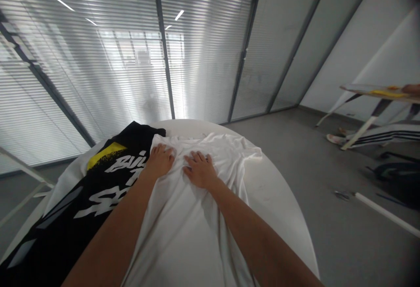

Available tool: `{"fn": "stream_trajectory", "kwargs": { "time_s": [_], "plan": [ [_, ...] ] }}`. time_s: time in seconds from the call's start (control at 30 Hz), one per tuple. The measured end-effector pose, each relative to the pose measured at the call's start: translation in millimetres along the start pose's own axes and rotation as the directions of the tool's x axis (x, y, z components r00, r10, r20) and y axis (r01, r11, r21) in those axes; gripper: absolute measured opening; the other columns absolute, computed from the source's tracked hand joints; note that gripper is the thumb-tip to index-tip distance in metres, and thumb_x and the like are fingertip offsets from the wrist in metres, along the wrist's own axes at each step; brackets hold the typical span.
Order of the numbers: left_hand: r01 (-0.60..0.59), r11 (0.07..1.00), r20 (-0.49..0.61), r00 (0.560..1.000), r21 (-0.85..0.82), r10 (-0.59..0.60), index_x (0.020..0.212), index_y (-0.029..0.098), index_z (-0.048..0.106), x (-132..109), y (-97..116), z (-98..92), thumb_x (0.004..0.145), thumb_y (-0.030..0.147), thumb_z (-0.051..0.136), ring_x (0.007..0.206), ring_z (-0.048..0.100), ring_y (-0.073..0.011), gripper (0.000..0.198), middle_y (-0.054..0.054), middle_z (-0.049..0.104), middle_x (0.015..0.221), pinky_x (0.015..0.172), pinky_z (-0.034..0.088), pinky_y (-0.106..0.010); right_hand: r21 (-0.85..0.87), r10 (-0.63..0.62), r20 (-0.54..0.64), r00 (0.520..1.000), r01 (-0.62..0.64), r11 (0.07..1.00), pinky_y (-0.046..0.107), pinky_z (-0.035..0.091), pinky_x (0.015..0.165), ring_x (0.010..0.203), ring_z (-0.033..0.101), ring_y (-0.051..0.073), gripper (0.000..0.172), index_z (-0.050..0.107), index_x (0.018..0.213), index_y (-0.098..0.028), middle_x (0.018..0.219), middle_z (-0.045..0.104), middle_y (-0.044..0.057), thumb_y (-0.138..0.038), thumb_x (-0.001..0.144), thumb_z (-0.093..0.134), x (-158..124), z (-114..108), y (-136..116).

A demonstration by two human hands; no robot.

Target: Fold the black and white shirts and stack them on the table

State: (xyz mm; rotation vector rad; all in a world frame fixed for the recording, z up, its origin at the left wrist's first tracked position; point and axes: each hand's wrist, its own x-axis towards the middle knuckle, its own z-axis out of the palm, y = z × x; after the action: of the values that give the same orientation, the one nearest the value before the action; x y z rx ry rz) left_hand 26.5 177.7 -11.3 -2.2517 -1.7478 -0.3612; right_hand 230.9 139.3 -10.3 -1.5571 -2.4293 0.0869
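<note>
A white T-shirt [183, 225] lies spread and creased over a round white table [278, 199], one sleeve reaching toward the right rim. My left hand [159, 161] rests on its upper left part, fingers stretched out over the cloth. To the right, my right hand [201, 169] presses on the fabric with the fingers spread. Neither hand grips anything visible. A black garment [108, 177] with white lettering and a yellow patch lies on the left side of the table, beside the white shirt and partly behind my left forearm.
Glass panels with blinds [203, 59] stand behind the table. At the right, another table [377, 90] bears something yellow, and a person's leg in striped trousers [387, 133] shows beneath it. A white pole [383, 212] and a dark chair [397, 173] are at the lower right.
</note>
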Motion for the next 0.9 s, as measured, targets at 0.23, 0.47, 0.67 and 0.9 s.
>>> {"fn": "stream_trajectory", "kwargs": {
  "time_s": [0.23, 0.47, 0.67, 0.9],
  "plan": [
    [0.009, 1.000, 0.095, 0.995, 0.009, -0.010, 0.143, 0.020, 0.047, -1, -8, 13.0, 0.095, 0.039, 0.033, 0.140, 0.032, -0.0343, 0.053, -0.016, 0.045, 0.146, 0.114, 0.021, -0.053, 0.252, -0.024, 0.048, 0.999, 0.011, 0.968, 0.037, 0.026, 0.114, 0.134, 0.042, 0.018, 0.045, 0.053, 0.136, -0.026, 0.143, 0.051, 0.003, -0.040, 0.094, 0.044, 17, -17, 28],
    [0.037, 0.999, 0.128, 0.991, -0.011, -0.036, 0.145, 0.021, 0.044, 0, -10, 15.0, 0.095, 0.043, 0.032, 0.142, 0.028, -0.0333, 0.055, -0.014, 0.043, 0.148, 0.114, 0.019, -0.052, 0.305, 0.549, -0.211, 0.809, -0.479, 0.823, 0.041, 0.033, 0.108, 0.127, 0.047, 0.024, 0.041, 0.062, 0.126, -0.026, 0.135, 0.057, 0.006, -0.029, 0.088, 0.048, 9, -49, 115],
    [0.039, 0.999, 0.129, 0.991, -0.027, -0.035, 0.144, 0.020, 0.044, 1, -9, 14.5, 0.095, 0.042, 0.031, 0.141, 0.030, -0.0330, 0.055, -0.015, 0.044, 0.147, 0.114, 0.019, -0.051, 0.286, 0.891, -0.255, 0.375, -0.851, 0.440, 0.054, 0.030, 0.100, 0.133, 0.032, 0.035, 0.049, 0.057, 0.132, -0.026, 0.142, 0.041, 0.017, -0.034, 0.085, 0.045, -12, -46, 146],
    [0.040, 0.999, 0.103, 0.994, -0.030, -0.037, 0.141, 0.021, 0.048, 2, -10, 16.7, 0.095, 0.041, 0.034, 0.138, 0.035, -0.0315, 0.052, -0.013, 0.048, 0.145, 0.113, 0.022, -0.052, 0.200, 0.839, -0.169, 0.518, -0.815, 0.543, 0.053, 0.030, 0.099, 0.124, 0.043, 0.036, 0.046, 0.065, 0.120, -0.014, 0.131, 0.051, 0.021, -0.032, 0.083, 0.044, -4, -41, 139]
  ]
}}
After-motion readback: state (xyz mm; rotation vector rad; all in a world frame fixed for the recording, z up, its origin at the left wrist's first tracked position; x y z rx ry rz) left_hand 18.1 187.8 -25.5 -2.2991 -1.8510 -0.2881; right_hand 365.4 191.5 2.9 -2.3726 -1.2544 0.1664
